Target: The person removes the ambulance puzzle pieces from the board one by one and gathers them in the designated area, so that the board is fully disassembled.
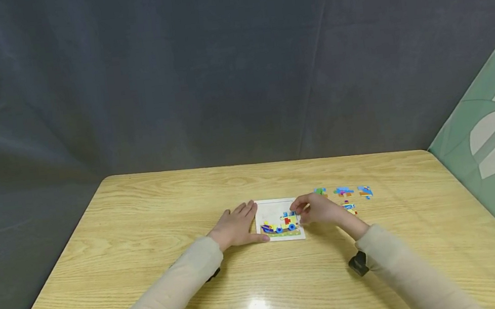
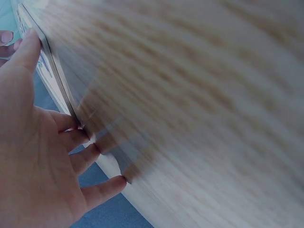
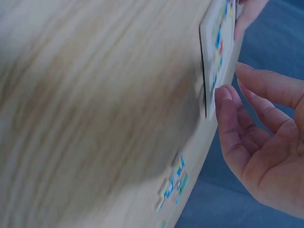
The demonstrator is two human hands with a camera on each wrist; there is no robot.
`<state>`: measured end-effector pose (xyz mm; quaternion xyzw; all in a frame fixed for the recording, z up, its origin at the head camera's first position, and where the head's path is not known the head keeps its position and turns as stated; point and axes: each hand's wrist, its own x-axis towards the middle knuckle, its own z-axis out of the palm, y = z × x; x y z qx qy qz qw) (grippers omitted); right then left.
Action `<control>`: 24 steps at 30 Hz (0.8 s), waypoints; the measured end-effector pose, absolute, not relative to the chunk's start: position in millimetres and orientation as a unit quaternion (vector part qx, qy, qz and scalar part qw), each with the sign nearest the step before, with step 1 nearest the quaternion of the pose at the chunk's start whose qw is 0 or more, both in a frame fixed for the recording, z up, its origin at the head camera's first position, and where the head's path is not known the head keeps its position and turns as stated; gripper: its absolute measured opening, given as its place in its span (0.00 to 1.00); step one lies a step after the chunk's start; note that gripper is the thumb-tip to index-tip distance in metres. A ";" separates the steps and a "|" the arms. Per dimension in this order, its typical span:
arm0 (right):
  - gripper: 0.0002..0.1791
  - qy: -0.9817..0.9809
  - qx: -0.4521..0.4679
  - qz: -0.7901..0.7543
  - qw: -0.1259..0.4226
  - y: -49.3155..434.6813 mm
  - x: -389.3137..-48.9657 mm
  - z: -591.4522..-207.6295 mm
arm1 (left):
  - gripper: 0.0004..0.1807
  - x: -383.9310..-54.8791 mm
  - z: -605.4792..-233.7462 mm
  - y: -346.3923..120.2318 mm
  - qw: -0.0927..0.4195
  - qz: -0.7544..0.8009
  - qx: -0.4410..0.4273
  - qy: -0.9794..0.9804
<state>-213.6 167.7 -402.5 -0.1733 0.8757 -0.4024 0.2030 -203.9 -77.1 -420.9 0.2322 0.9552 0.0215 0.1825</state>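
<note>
A white puzzle tray [image 1: 274, 207] lies flat on the table, its lower part filled with joined puzzle pieces [image 1: 279, 226] that show a colourful train. My left hand [image 1: 235, 225] spreads at the tray's left side, fingers straight and thumb on the lower left border. In the left wrist view the left thumb [image 2: 29, 50] rests over the tray's edge. My right hand [image 1: 319, 209] is at the tray's right side, fingers bent over the train's right end. The right wrist view shows a gap between right thumb and fingers [image 3: 228, 111], with no piece visible there.
Several loose puzzle pieces lie right of the tray: a green and blue one [image 1: 320, 191], a blue and pink one [image 1: 344, 191], a blue one [image 1: 365, 191] and one partly behind the right wrist [image 1: 349, 207]. A dark cloth [image 1: 220, 76] hangs behind the wooden table [image 1: 152, 201].
</note>
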 end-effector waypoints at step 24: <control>0.21 0.924 -0.193 -0.290 0.158 150.7 -210.5 -409.1 | 0.52 -203.0 -419.4 -76.7 0.185 0.022 0.229 0.955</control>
